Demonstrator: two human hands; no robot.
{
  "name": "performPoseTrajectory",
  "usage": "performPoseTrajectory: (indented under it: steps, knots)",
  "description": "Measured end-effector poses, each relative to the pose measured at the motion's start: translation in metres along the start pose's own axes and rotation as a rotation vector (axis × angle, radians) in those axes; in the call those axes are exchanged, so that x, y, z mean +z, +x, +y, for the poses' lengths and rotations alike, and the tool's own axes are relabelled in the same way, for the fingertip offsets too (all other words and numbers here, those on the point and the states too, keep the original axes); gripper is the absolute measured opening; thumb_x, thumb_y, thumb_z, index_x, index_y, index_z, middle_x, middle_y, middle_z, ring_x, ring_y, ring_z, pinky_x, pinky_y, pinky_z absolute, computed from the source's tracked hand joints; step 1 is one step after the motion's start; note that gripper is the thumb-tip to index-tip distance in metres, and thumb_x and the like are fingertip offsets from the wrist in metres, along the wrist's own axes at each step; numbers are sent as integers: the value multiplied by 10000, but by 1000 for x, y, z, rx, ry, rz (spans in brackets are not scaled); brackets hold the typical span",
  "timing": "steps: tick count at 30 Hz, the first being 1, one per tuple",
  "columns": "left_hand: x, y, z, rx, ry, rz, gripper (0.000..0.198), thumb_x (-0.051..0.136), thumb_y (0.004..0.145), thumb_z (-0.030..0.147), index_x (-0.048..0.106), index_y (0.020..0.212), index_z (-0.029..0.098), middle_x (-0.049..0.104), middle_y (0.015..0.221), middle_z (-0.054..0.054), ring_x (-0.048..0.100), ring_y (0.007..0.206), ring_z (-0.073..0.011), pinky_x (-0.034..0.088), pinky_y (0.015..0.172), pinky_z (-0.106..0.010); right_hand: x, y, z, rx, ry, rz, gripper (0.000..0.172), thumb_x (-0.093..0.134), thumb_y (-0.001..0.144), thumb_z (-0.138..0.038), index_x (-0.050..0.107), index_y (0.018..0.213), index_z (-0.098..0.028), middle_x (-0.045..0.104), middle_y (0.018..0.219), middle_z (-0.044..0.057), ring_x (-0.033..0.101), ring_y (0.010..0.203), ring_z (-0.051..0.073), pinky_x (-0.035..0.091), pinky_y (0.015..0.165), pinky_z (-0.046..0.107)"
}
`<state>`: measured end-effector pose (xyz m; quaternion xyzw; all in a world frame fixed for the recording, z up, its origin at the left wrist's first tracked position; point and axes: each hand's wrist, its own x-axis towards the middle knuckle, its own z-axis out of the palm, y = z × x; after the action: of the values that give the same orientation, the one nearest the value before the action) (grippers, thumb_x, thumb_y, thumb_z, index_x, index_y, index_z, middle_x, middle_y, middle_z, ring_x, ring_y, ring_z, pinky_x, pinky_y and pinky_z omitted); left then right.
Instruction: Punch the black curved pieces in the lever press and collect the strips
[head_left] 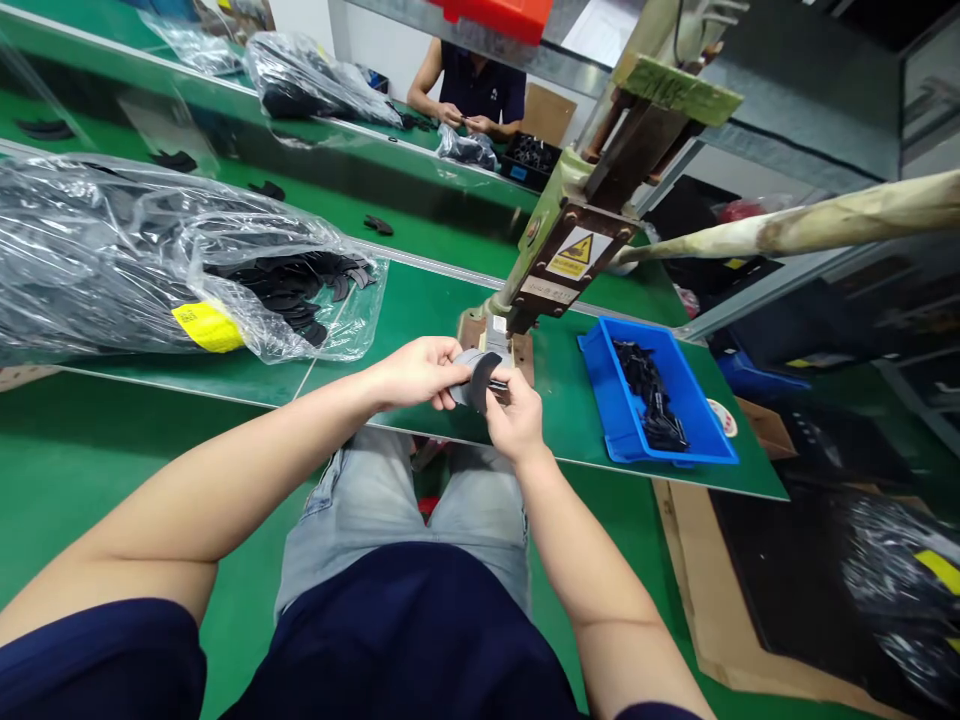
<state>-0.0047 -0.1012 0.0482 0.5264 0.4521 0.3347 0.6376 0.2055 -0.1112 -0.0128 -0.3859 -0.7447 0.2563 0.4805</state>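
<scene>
Both my hands meet at the front edge of the green table (pixel 420 330), just below the base of a green hand press (pixel 559 225). My left hand (pixel 416 370) is closed, pinching the left side of a dark curved flat piece (pixel 480 378). My right hand (pixel 514 415) grips the same piece from the right and below, thumb up against it. The piece looks like thin black rubber or leather, crescent shaped. The press's wrapped lever (pixel 810 225) sticks out to the right.
A blue tray (pixel 705 425) with black parts sits right of the press. A large clear plastic bag (pixel 150 260) of black pieces with a yellow label lies at left. Another person (pixel 472 95) works at the far bench. Cardboard (pixel 712 600) and more bags lie on the floor right.
</scene>
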Motion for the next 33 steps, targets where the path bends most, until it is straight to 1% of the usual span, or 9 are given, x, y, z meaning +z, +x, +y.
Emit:
performPoseTrajectory:
  steps: [4,9,13,16,18,22,27,30,33]
  knots:
    - [-3,-3,-2,40,67,26,446,864,867,515,556,813,198,695,607,-19,679,507,-147,498,464,-219,-14,2,-6,-119,-135,-98,192,628,977,-395,717,1103,-281,776,1007,62,716,934,211,600,899,409]
    - [-2,-10,-6,42,208,62,335,823,896,433,569,866,216,644,631,16,638,531,-150,501,508,-260,-15,2,-6,-234,-232,-158,208,616,978,-364,706,1136,-263,767,1039,86,709,947,216,589,886,397]
    - [-1,-19,-3,343,467,291,258,769,924,445,656,980,220,663,882,-18,651,778,-167,521,676,-285,-15,1,-3,-292,-286,-138,204,582,998,-359,702,1099,-229,737,973,89,673,872,193,552,812,360]
    - [-1,-21,-1,512,623,261,285,751,930,478,685,874,206,616,926,-30,598,881,-178,501,792,-306,-15,0,-2,-327,-306,-130,183,578,1001,-338,699,1047,-210,703,889,75,624,798,171,507,747,338]
    - [0,-17,-3,484,589,166,363,729,939,494,643,756,192,571,864,-17,556,820,-162,471,766,-302,-16,-1,-2,-348,-300,-135,162,586,996,-323,697,1020,-208,692,855,67,604,770,162,494,730,335]
    - [-1,-7,-12,287,358,-14,482,703,938,559,549,678,183,506,744,14,487,701,-130,409,670,-279,-17,-5,-1,-365,-250,-130,159,594,990,-326,700,1042,-220,733,922,77,638,812,170,534,769,353]
    - [2,-9,-12,156,119,-9,465,857,822,559,603,938,188,606,775,29,553,682,-117,447,633,-245,-16,-10,5,-281,-182,-75,186,551,1020,-336,688,1077,-224,738,954,79,684,879,177,583,803,365]
    - [1,-8,-13,75,48,-93,490,843,831,601,615,925,177,644,742,11,604,612,-121,485,576,-245,-18,-12,10,-193,-161,-81,230,581,1015,-347,688,1187,-238,753,1069,83,713,984,185,615,890,380]
    - [-14,4,-24,96,35,59,460,868,826,555,613,870,175,648,702,15,601,557,-104,469,519,-216,-29,-19,16,-86,-151,-64,376,626,997,-344,636,1363,-259,735,1191,93,718,1080,198,629,968,407]
